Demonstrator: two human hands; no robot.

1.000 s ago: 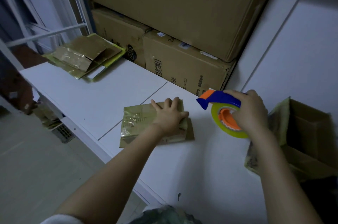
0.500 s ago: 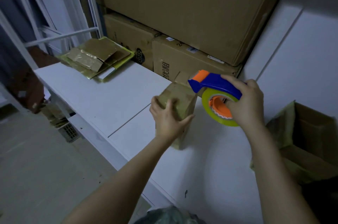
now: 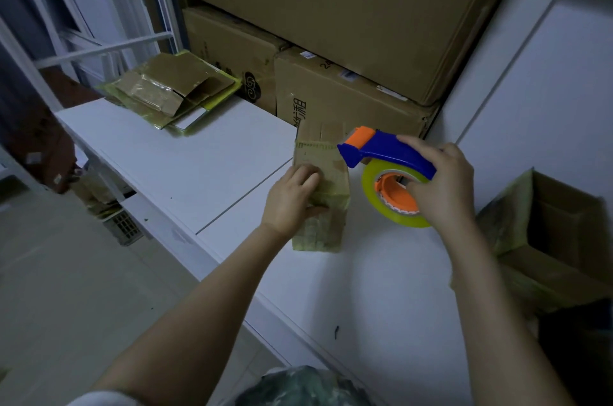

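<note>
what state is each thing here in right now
small box: stands on end, partly taped, gripped by left hand
tape dispenser: held by right hand, nose by the small box's top
right-side carton: open, flaps up
flattened cardboard: piled flat
stacked cartons: closed

The picture is dim and bluish-grey under soft, even light. Faint, blurred-edged shadows fall on the white table (image 3: pixel 199 153) beside the small box (image 3: pixel 326 173). Wide-angle distortion bends the shelf frame (image 3: pixel 99 52) at the left edge; the open carton (image 3: pixel 564 233) at right looks smeared.
</note>
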